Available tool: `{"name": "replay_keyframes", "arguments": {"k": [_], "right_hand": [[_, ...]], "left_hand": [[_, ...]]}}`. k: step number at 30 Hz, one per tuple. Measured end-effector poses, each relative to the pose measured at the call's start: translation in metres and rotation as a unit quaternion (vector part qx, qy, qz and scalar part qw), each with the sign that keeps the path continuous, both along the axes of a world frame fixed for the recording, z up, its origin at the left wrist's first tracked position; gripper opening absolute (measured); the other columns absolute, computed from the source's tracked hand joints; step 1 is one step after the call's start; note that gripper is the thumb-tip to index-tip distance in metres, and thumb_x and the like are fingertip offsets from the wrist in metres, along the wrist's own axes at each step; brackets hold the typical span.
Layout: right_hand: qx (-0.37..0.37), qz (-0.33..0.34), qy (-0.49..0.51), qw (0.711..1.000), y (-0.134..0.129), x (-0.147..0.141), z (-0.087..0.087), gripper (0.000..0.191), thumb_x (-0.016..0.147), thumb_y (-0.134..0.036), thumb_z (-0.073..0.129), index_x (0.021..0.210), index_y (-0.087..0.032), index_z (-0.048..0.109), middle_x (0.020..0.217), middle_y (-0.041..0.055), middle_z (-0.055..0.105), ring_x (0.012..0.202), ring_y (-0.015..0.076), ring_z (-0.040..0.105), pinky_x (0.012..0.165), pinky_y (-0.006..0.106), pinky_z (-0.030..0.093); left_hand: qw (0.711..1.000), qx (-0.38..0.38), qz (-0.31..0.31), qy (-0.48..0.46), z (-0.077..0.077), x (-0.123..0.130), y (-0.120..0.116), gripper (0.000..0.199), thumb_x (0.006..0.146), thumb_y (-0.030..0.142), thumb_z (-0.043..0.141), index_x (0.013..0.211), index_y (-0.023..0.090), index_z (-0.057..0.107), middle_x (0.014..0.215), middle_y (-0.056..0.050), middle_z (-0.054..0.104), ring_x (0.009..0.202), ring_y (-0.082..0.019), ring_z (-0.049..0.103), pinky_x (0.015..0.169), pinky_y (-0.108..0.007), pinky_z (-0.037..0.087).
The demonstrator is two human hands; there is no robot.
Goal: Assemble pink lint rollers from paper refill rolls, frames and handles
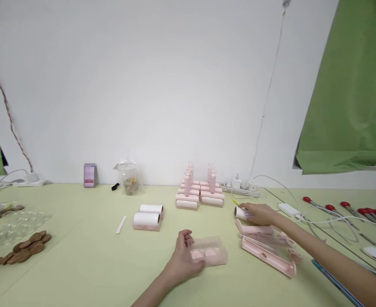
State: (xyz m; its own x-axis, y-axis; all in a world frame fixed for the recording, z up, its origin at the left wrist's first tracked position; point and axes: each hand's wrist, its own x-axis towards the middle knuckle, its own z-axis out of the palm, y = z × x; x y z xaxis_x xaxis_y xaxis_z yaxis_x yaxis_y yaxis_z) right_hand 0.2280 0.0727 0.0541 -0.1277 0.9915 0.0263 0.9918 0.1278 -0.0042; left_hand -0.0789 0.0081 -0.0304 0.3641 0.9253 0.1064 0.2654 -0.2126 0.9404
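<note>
My left hand (189,258) is closed on the left edge of a translucent pink packet (218,247), low over the table or resting on it; I cannot tell which. Two round pale discs show in the packet. To the right, my right hand (260,213) curls over a white lint roller refill roll (240,212), whose dark hollow end faces left. Just below that hand lie loose pink plastic parts, among them a curved shell (255,229) and a long trough-like cover (267,256) with a hole in it.
Finished-looking pink lint rollers (212,198) stand in two rows by the wall. Two white rolls (146,221) lie left of centre near a white strip (121,224). Brown discs (30,247) are at far left. Cables, a power strip (252,192) and red-ended tools (330,208) occupy the right.
</note>
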Motion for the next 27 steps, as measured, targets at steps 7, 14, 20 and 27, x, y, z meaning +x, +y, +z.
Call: {"name": "replay_keyframes", "arguments": {"k": [7, 14, 20, 27], "right_hand": [[0.025, 0.161, 0.136, 0.977, -0.040, -0.076, 0.028, 0.045, 0.076, -0.035, 0.048, 0.120, -0.032, 0.043, 0.120, -0.0012, 0.054, 0.096, 0.0216, 0.056, 0.071, 0.028, 0.044], [-0.044, 0.267, 0.077, 0.960, -0.066, -0.137, 0.005, 0.047, 0.068, -0.022, 0.051, 0.113, -0.036, 0.053, 0.092, -0.0005, 0.068, 0.077, 0.0236, 0.062, 0.060, 0.028, 0.041], [-0.039, 0.284, 0.038, 0.957, -0.069, -0.133, -0.008, 0.043, 0.081, -0.039, 0.043, 0.124, -0.039, 0.042, 0.126, 0.0051, 0.050, 0.072, 0.0238, 0.065, 0.061, 0.034, 0.045], [0.095, 0.114, 0.053, 0.988, 0.008, -0.153, 0.001, 0.033, 0.089, -0.033, 0.033, 0.114, -0.020, 0.049, 0.119, 0.0091, 0.051, 0.090, 0.0228, 0.058, 0.069, 0.036, 0.047]], "left_hand": [[0.998, -0.035, -0.009, -0.052, 0.005, -0.005, -0.001, 0.066, 0.056, 0.022, 0.069, 0.107, 0.018, 0.029, 0.103, -0.006, 0.041, 0.098, -0.020, 0.045, 0.084, -0.031, 0.038], [0.996, -0.009, -0.018, -0.082, -0.003, -0.007, -0.002, 0.069, 0.054, 0.021, 0.073, 0.109, 0.019, 0.031, 0.104, -0.007, 0.043, 0.096, -0.020, 0.047, 0.079, -0.031, 0.041], [0.998, 0.052, -0.028, -0.006, 0.005, -0.018, -0.002, 0.069, 0.060, 0.028, 0.070, 0.118, 0.021, 0.034, 0.108, -0.006, 0.045, 0.102, -0.020, 0.045, 0.087, -0.032, 0.038], [0.969, 0.163, 0.016, 0.183, 0.018, -0.109, -0.020, 0.037, 0.075, 0.030, 0.056, 0.112, 0.028, 0.049, 0.118, -0.003, 0.041, 0.109, -0.020, 0.041, 0.095, -0.030, 0.032]]}}
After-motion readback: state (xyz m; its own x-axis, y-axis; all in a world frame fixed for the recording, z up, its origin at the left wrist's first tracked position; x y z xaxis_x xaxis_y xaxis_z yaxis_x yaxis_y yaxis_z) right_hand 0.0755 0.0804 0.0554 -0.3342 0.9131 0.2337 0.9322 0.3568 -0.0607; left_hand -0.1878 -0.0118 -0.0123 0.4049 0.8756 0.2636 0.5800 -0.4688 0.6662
